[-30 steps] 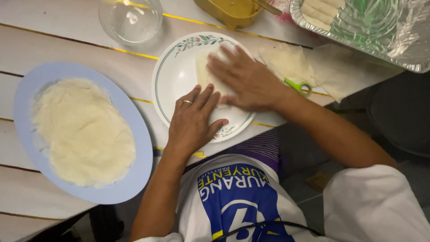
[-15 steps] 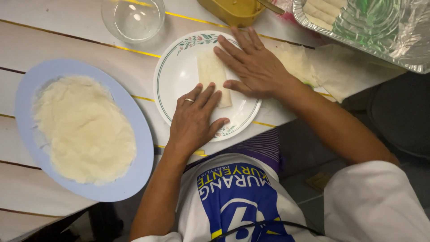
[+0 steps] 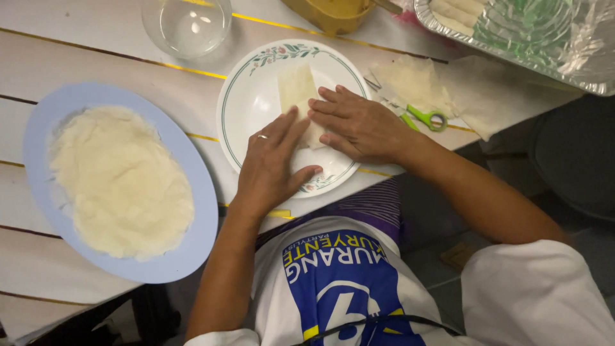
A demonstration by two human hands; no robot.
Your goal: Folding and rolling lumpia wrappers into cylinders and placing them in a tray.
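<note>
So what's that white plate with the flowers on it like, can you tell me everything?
The white plate is round, looks like glazed ceramic, with a thin green ring and small flower sprigs along its rim. It lies flat on the pale plank table, near its edge. A pale folded wrapper rests on it. The left hand and right hand both press down on the wrapper.

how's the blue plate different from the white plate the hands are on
The blue plate is oval, plain and larger; the white plate is round with a green line and floral sprigs on its rim. The blue plate carries a stack of round wrappers and nobody touches it; the white plate holds one folded wrapper pressed by the left hand and right hand. Both rest on the white table.
</note>
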